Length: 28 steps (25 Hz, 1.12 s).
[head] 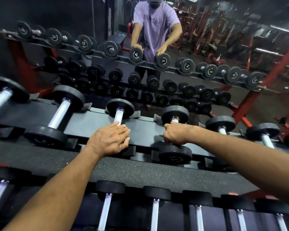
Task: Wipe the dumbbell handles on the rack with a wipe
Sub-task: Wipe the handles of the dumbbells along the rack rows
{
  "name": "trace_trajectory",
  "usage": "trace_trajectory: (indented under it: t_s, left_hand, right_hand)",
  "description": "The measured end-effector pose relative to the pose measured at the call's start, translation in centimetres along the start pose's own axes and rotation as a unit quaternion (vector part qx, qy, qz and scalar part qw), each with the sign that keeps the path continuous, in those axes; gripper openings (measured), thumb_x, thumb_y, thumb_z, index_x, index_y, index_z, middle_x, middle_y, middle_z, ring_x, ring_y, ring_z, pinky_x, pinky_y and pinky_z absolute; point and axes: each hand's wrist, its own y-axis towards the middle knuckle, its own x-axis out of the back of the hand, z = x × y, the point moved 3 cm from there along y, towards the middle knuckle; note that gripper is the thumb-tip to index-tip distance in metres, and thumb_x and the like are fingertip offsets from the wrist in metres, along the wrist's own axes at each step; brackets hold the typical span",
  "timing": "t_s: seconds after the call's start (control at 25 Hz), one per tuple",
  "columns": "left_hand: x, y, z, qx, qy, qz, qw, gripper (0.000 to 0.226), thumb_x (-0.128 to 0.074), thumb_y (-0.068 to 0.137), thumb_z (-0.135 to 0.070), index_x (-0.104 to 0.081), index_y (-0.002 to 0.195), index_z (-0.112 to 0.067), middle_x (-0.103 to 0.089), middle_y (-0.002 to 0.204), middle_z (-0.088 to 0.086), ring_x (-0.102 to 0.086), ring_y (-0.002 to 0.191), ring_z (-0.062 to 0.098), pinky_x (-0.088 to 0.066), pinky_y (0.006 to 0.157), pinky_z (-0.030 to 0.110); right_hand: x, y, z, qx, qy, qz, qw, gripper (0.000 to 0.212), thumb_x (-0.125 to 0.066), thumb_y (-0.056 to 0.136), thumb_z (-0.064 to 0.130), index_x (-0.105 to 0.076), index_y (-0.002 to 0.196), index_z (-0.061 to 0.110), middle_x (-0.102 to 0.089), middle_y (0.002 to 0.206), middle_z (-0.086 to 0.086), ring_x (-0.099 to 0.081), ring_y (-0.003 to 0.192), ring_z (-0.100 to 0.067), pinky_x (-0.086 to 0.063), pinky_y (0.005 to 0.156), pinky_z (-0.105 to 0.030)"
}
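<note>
Black dumbbells with shiny metal handles lie in a row on the top shelf of the rack [93, 119]. My left hand [109, 139] lies over the near end of one dumbbell [120, 108], fingers fairly straight across its handle and hiding its near head. My right hand [178, 133] is curled in a fist round the handle of the neighbouring dumbbell [175, 114], between its far head and its near head [175, 154]. No wipe shows; if one is under either hand it is hidden.
More dumbbells sit left [62, 112] and right [265, 135] on the top shelf and on the lower shelf [107, 210]. A speckled rubber strip [140, 174] runs between the shelves. A mirror behind reflects the rack and a person in a lilac shirt [155, 25].
</note>
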Motion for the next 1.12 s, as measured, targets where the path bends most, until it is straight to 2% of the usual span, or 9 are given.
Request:
trace_trajectory:
  t_s: [0.2,0.36,0.56,0.68,0.76,0.84,0.92,1.04,1.12]
  left_hand:
    - [-0.1,-0.1,-0.1,0.005,-0.002,0.011,1.0,0.042,-0.047,0.096,-0.034,-0.077,0.107,-0.006,-0.077,0.105,0.005,-0.071,0.106,0.018,-0.052,0.103,0.039]
    - [0.0,-0.1,0.0,0.014,0.002,0.006,1.0,0.041,-0.048,0.095,-0.034,-0.078,0.104,-0.007,-0.077,0.101,0.003,-0.072,0.104,0.017,-0.05,0.104,0.037]
    - [0.1,-0.1,0.0,0.012,-0.001,0.018,1.0,0.042,-0.047,0.095,-0.034,-0.078,0.105,-0.008,-0.077,0.102,0.003,-0.072,0.104,0.017,-0.051,0.104,0.038]
    - [0.1,-0.1,0.0,0.014,-0.007,0.025,1.0,0.042,-0.046,0.095,-0.033,-0.078,0.104,-0.008,-0.077,0.102,0.004,-0.072,0.104,0.017,-0.052,0.103,0.038]
    - [-0.1,-0.1,0.0,0.011,-0.01,0.024,1.0,0.042,-0.046,0.095,-0.032,-0.078,0.104,-0.007,-0.077,0.102,0.004,-0.072,0.104,0.018,-0.052,0.103,0.039]
    - [-0.4,-0.4,0.3,0.017,-0.012,0.029,0.999,0.041,-0.045,0.096,-0.032,-0.077,0.106,-0.008,-0.077,0.104,0.004,-0.071,0.106,0.017,-0.051,0.105,0.039]
    - [-0.5,-0.7,0.4,0.025,-0.013,0.032,0.999,0.041,-0.045,0.097,-0.032,-0.077,0.107,-0.008,-0.077,0.105,0.004,-0.071,0.108,0.017,-0.05,0.106,0.039]
    - [-0.3,-0.4,0.4,0.02,-0.021,0.03,0.999,0.039,-0.047,0.096,-0.03,-0.078,0.104,-0.008,-0.077,0.104,0.005,-0.072,0.105,0.017,-0.051,0.105,0.038]
    - [-0.2,-0.3,0.4,0.017,-0.022,0.037,0.999,0.038,-0.048,0.095,-0.029,-0.079,0.103,-0.008,-0.077,0.105,0.005,-0.072,0.104,0.017,-0.051,0.105,0.038]
  right_hand:
    - [0.8,0.3,-2.9,-0.108,-0.118,-0.106,0.981,0.012,-0.059,0.087,0.016,-0.067,0.081,0.022,-0.07,0.086,0.004,-0.057,0.089,-0.021,-0.04,0.066,-0.032]
    - [0.7,0.8,-2.9,-0.13,0.007,-0.02,0.991,0.023,-0.047,0.092,0.01,-0.068,0.1,0.017,-0.068,0.106,-0.002,-0.053,0.104,-0.027,-0.048,0.074,-0.034]
    - [0.9,0.5,-0.3,-0.075,0.156,0.097,0.98,0.026,-0.049,0.091,0.022,-0.069,0.099,0.008,-0.069,0.098,-0.015,-0.063,0.09,-0.033,-0.041,0.067,-0.03]
    - [1.6,-0.1,-0.1,-0.076,0.213,0.101,0.969,0.021,-0.052,0.089,0.019,-0.07,0.093,0.01,-0.067,0.09,-0.01,-0.059,0.082,-0.028,-0.04,0.065,-0.029]
    - [1.0,-0.8,-1.3,-0.102,0.332,0.023,0.938,0.015,-0.06,0.084,0.018,-0.074,0.089,0.018,-0.072,0.087,-0.002,-0.063,0.082,-0.02,-0.048,0.067,-0.03]
    - [-0.9,-2.3,-2.7,-0.242,0.492,-0.171,0.819,0.01,-0.066,0.082,0.021,-0.074,0.08,0.025,-0.072,0.079,0.008,-0.063,0.074,-0.011,-0.05,0.069,-0.029]
    - [-4.7,-4.0,-2.3,-0.411,0.602,-0.338,0.595,0.012,-0.065,0.083,0.019,-0.073,0.076,0.022,-0.069,0.072,0.009,-0.059,0.066,-0.01,-0.049,0.061,-0.028]
    - [-9.9,-2.7,0.0,-0.436,0.8,-0.321,0.259,0.017,-0.053,0.09,0.003,-0.069,0.084,0.007,-0.061,0.07,-0.009,-0.056,0.048,-0.016,-0.047,0.041,-0.024]
    - [-10.7,-1.3,-0.3,-0.408,0.852,-0.271,0.185,0.014,-0.05,0.093,0.0,-0.064,0.093,0.003,-0.063,0.076,-0.015,-0.06,0.045,-0.015,-0.052,0.043,-0.023]
